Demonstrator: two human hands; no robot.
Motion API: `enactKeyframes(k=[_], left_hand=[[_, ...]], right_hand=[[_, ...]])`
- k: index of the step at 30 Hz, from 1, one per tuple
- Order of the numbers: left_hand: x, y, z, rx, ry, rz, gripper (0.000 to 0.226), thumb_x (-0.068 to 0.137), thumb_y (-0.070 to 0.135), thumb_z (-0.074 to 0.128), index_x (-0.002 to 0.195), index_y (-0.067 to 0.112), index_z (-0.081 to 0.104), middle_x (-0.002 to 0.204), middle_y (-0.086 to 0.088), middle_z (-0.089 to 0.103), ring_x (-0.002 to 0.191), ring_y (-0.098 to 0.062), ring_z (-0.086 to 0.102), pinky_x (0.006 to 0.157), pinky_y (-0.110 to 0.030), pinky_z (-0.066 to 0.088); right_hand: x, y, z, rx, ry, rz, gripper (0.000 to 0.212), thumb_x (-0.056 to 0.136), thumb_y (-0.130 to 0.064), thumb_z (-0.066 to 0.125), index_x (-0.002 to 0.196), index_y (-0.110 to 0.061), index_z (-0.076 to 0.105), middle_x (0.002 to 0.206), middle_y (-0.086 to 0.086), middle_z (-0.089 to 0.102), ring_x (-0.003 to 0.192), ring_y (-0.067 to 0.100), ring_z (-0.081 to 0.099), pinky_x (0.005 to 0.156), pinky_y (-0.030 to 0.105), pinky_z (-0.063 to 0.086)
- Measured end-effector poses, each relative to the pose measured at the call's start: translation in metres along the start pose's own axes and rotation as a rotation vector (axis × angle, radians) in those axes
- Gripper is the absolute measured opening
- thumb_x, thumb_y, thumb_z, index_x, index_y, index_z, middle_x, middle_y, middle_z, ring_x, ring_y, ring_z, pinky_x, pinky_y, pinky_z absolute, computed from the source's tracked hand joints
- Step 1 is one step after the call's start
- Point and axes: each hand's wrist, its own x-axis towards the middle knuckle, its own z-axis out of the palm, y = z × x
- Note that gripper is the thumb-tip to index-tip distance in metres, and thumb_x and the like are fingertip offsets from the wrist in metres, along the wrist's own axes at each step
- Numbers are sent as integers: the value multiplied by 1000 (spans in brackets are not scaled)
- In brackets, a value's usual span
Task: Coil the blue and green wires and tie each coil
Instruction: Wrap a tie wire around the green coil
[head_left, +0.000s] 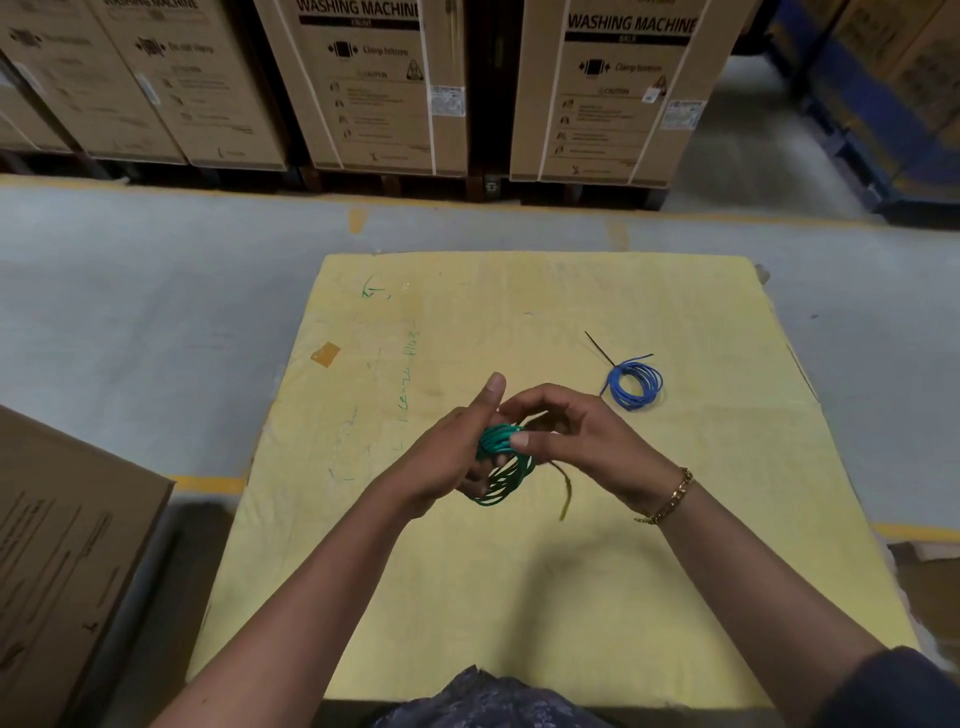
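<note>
Row of tall cardboard boxes (374, 88) marked "WASHING MACHINE" across the back, standing on grey floor (156, 291) w/ yellow lines. Table (519, 597) w/ yellow top fills the ctr; green pen scribbles on its left part. Another brown box (62, 545) at lower left, beside the table.

Both hands meet above the table ctr, close together around the green wire coil (501, 467). Left hand (447, 457): fingers curled under the coil, thumb sticking straight up. Right hand (576, 431): thumb pressed on top of the coil, other fingers curled over it from the far side. A blurred yellowish strand (565, 493) hangs below the right hand; can't tell what it is.

Blue wire coil (634, 385) lies flat on the table, far-right of the hands, well apart from them, one loose end poking out at top. Gold bracelet (672, 496) on right wrist. Thin black tie (600, 348) sticks out from the blue wire coil's upper left. Small brown tape patch (325, 354) on table's left.
</note>
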Motion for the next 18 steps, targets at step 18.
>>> enactKeyframes(k=[18], left_hand=[[0, 6, -3, -100, -69, 7, 33, 85, 45, 61, 89, 13, 67, 68, -2, 26, 50, -13, 15, 43, -20, 21]], right_hand=[[-8, 8, 64, 84, 627, -78, 8, 84, -18, 67, 86, -23, 73, 93, -1, 68, 85, 10, 62, 77, 24, 49]])
